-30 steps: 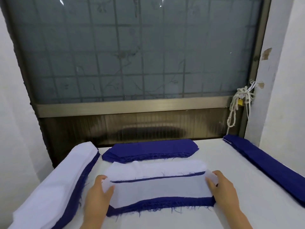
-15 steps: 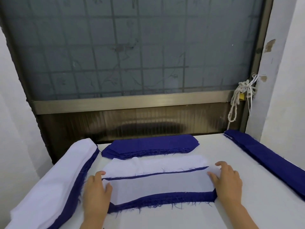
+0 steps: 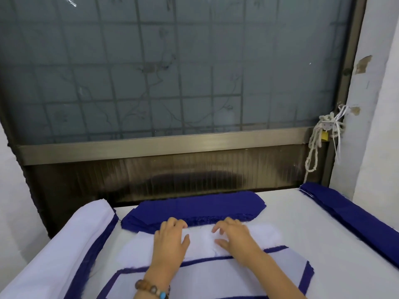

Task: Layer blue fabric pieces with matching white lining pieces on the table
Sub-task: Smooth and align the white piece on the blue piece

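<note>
Where the counter (image 3: 289, 212) runs up to the window, stock lies as follows.

- Blue stack, far centre (image 3: 194, 207): one. Plies too fine to count.
- Blue stack, right edge (image 3: 356, 219): one, long and narrow.
- Mixed pile (image 3: 71, 244), left edge: one, white sheets over blue.
- White lining strip (image 3: 263, 235), centre, just near of the far blue stack: one. Cannot tell whether it is a single sheet or several.
- Layered set (image 3: 216, 275), nearest the person: one, white lining on blue fabric, with a blue border showing round it.
- Hands: two. The left hand (image 3: 170, 241) and right hand (image 3: 236, 239) rest side by side on the white lining strip, fingers bent with tips on the cloth and thumbs apart. Each grip is slack, and no pinch can be seen.
- Bead bracelet (image 3: 151, 290), left wrist: one.

Handling, as judged: the cloth is light and limp and frays at the cut edges. It is likely to slide and crease. Best taken at both short ends, carried flat, then smoothed outward.
</note>
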A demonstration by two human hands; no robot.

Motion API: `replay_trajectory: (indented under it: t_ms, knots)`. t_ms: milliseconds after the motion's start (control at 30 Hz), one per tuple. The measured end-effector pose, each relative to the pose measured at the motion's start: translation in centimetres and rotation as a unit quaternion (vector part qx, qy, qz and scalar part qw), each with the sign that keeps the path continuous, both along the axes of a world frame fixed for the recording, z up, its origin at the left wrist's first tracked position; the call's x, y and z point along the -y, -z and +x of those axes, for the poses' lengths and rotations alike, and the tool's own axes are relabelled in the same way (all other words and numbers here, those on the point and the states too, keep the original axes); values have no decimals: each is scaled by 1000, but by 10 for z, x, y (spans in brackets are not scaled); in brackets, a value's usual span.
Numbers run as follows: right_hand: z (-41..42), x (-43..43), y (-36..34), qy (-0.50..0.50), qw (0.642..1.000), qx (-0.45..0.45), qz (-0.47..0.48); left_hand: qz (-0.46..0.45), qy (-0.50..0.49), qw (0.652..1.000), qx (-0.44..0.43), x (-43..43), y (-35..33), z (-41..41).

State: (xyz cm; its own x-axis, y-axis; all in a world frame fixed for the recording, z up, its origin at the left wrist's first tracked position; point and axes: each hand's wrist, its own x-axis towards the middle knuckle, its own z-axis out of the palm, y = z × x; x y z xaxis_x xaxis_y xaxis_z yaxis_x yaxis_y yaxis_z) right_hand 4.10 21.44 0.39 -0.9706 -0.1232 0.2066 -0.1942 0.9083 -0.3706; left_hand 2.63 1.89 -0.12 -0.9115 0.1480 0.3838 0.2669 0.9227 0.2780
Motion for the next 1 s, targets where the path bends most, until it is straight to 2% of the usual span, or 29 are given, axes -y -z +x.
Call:
replay_trajectory:
  t_ms: [100,167,400,533,800,1000]
  knots:
    - [-15,14,14,-7,999,38,-27,-29,12,999,26,-8,16,-7]
    - [-21,15,23,1,998,40,-45,-14,8,999,37,-5,25,-11]
    - [-24,13,30,0,996,37,-75,2,-39,999,-1,-4,26,-16]
    - [-21,15,27,13,995,36,-91,26,-65,998,5,-2,26,-17]
    - [-14,20,25,13,998,-60,-11,75,25,997,19,-5,18,-9]
    - [-15,12,25,41,999,-22,11,103,6,994,24,-2,16,-9]
